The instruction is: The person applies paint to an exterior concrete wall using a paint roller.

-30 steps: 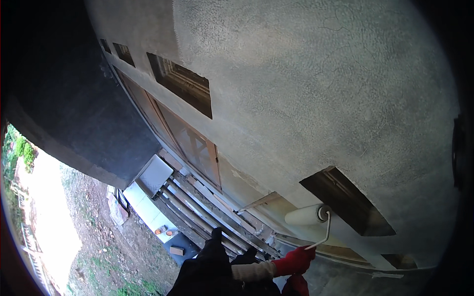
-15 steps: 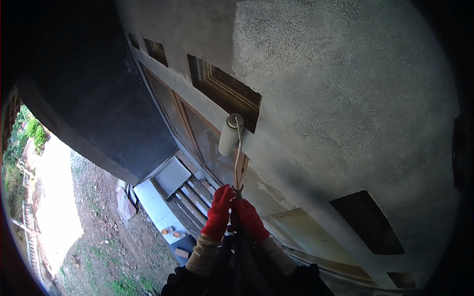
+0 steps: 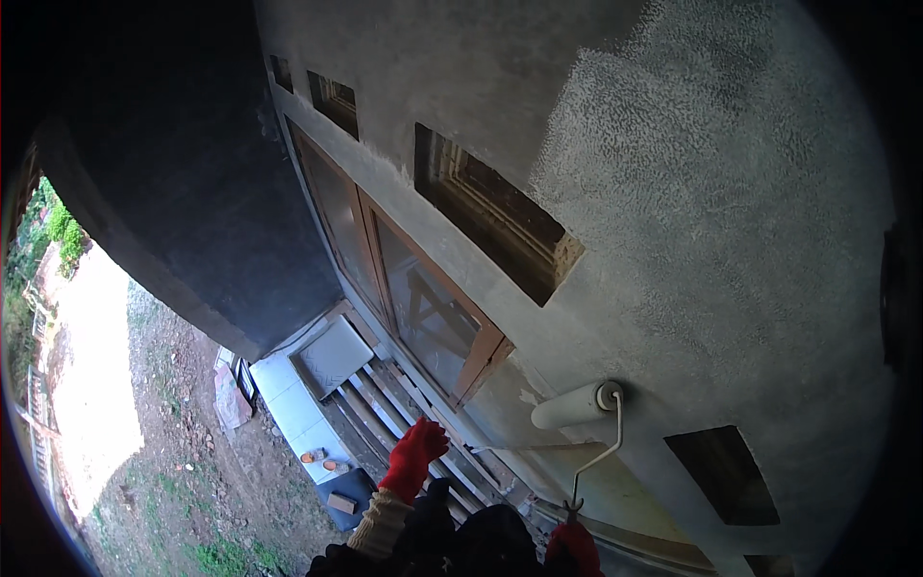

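A paint roller (image 3: 570, 406) with a pale sleeve and a bent wire frame is held by my right hand (image 3: 574, 548), which wears a red glove and is closed at the handle end. The sleeve lies close against the grey wall (image 3: 635, 337), below the middle window recess; whether it touches is hard to tell. My left hand (image 3: 415, 457), also red-gloved, is off the roller, its fingers loosely bent and nothing visible in them. A lighter, stippled coat (image 3: 654, 144) covers the wall's upper right.
Window recesses (image 3: 490, 212) and a brown-framed glazed door (image 3: 423, 298) break the wall. Below are wooden slats (image 3: 370, 409), a pale rectangular tray (image 3: 332, 354), a white tiled ledge (image 3: 284, 404) and orange footwear (image 3: 335, 465). Rough ground (image 3: 192, 462) drops away left.
My left hand has let go of the roller handle. My right hand has carried the roller down and to the right, and its sleeve has turned from near upright to nearly level.
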A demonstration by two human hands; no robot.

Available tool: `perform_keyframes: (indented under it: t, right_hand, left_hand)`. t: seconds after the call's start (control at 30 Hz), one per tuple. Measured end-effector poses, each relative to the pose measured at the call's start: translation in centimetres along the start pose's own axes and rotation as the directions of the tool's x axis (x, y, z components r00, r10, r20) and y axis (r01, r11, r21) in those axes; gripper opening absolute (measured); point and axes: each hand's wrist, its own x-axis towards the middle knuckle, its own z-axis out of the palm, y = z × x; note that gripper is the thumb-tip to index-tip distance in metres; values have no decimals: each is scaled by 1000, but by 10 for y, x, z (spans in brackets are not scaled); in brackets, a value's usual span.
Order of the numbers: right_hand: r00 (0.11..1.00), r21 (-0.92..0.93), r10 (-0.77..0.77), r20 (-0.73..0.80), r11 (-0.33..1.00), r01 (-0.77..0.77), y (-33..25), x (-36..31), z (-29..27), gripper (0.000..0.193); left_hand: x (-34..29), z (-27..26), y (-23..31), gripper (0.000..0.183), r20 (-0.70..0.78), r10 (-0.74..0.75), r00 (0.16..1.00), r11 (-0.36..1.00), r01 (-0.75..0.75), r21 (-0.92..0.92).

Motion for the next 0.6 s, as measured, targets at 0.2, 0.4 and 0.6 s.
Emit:
perform_keyframes:
  t: [0.2,0.4,0.6]
  right_hand:
    - [585,-474,-662,469,371,799,-49,81,76,18]
    - [970,187,-56,237,982,11,-121,144,172,21]
    - [970,-34,-139,200,988,148,-97,118,137,21]
  left_hand:
    - [-12,10,5,40,59,-28,998,1000,28,-3]
    - [-45,27,12,32,4,284,959,953,-282,113]
    - [-126,61,55,39,708,27,706,837,-403,370]
